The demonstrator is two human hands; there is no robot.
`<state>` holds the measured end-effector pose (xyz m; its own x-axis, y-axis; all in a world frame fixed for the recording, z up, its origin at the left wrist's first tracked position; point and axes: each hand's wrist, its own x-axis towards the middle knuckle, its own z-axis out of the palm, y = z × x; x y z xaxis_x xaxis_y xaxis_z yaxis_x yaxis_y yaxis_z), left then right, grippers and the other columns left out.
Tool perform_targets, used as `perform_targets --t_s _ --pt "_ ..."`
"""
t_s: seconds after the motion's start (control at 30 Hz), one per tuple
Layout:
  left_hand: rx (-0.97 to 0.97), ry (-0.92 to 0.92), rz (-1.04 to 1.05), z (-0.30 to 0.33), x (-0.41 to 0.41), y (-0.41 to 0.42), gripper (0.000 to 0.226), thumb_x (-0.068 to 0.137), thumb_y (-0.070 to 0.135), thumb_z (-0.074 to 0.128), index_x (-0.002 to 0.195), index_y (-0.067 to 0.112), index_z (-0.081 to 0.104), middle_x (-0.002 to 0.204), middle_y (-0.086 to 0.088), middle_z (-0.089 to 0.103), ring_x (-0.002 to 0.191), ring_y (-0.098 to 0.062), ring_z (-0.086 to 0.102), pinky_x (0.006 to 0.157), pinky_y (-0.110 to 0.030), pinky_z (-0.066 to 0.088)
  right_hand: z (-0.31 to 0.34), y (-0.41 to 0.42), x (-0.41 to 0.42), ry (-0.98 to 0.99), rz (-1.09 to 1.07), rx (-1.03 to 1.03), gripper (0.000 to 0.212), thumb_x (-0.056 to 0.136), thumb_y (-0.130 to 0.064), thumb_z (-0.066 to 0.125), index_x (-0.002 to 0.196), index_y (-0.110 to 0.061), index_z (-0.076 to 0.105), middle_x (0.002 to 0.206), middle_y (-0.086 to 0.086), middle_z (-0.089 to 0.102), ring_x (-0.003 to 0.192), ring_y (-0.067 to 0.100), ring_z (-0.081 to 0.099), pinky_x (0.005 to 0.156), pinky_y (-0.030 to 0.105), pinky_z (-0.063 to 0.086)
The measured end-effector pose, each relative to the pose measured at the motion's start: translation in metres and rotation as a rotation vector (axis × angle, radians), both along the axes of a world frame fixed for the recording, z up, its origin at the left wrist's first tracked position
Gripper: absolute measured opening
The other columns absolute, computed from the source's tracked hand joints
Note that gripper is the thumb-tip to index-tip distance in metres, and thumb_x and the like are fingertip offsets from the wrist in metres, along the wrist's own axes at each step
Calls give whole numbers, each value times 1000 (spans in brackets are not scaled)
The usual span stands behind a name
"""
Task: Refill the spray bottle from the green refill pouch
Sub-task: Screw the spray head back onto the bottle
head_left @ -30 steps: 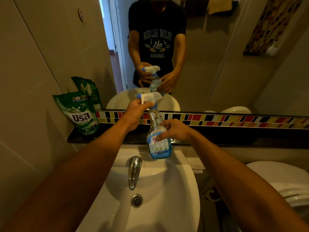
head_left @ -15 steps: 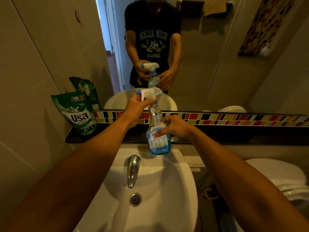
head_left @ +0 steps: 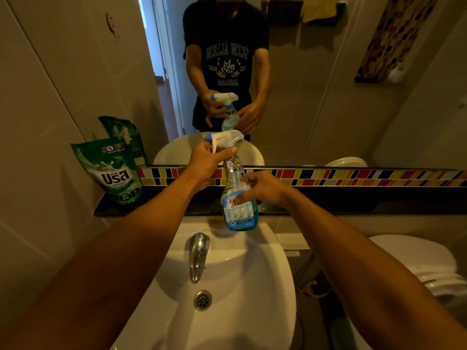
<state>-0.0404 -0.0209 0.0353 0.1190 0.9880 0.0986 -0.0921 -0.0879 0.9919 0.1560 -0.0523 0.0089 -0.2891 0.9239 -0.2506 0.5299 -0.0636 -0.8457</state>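
Behind sink (head_left: 252,286), "Usa" green refill pouch (head_left: 115,173); hands hold spray bottle (head_left: 237,198).

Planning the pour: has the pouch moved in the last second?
No. The pouch still leans against the wall at the left end of the ledge, beside the mirror.

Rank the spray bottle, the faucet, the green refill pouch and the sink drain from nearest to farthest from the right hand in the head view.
1. Spray bottle: touching the right hand, at its fingers.
2. Faucet: below and left, on the sink.
3. Green refill pouch and sink drain: too close to call; pouch far left on the ledge, drain lowest in the basin.
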Motion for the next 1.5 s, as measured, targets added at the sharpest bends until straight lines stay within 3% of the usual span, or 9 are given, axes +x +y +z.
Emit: perform_targets --t_s 0.23,0.47,0.7,0.8,0.97,1.13,1.27,1.5 --pt "8 69 32 -6 0 4 47 91 13 72 135 10 59 123 -11 71 114 -25 68 101 -44 54 -4 3 2 -4 -2 -12 42 75 -18 90 112 -11 73 103 2 81 90 16 79 74 30 62" --pt "0 52 42 -2 4 5 59 84 16 81 136 11 54 121 -12 71 108 -26 72 96 -45 58 -1 5 3 -13 11 -3 42 75 -19 90 113 -13 72 102 1 81 89 15 79 70 27 61" --pt "39 90 76 0 5 4 46 89 13 74 133 10 59 119 -9 72 109 -22 70 99 -43 55 -3 9 7 5 -2 -33 44 73 -19 92 112 -10 73 103 3 81 94 21 79 87 45 63" --pt "13 72 62 0 7 3 47 90 14 73 135 12 57 122 -11 70 111 -24 69 98 -43 56 -1 7 8 0 2 -23 43 74 -18 91 112 -9 72 103 4 81 93 20 79 86 44 64" --pt "8 10 44 0 8 2 54 85 13 79 133 9 55 119 -10 72 100 -19 75 85 -32 61 -2 6 7 -31 21 1 44 74 -19 90 113 -12 71 104 3 80 92 19 78 85 43 64" --pt "7 60 82 -3 7 5 48 90 15 72 135 10 57 124 -9 69 113 -24 67 95 -37 57 -4 6 9 -33 11 -11 43 75 -19 90 113 -12 71 104 3 80 92 18 79 86 43 64" --pt "-19 -22 47 -2 10 2 50 86 14 77 132 11 57 117 -9 72 105 -23 72 86 -32 60 -5 6 7 -18 13 -6 41 75 -18 90 111 -13 72 103 3 80 91 18 79 83 40 64" --pt "-9 29 87 -5 6 4 49 85 13 76 130 14 59 118 -8 70 108 -23 69 90 -36 60 -4 6 6 -16 13 3 41 76 -18 90 112 -13 71 103 3 80 91 18 79 81 37 64"
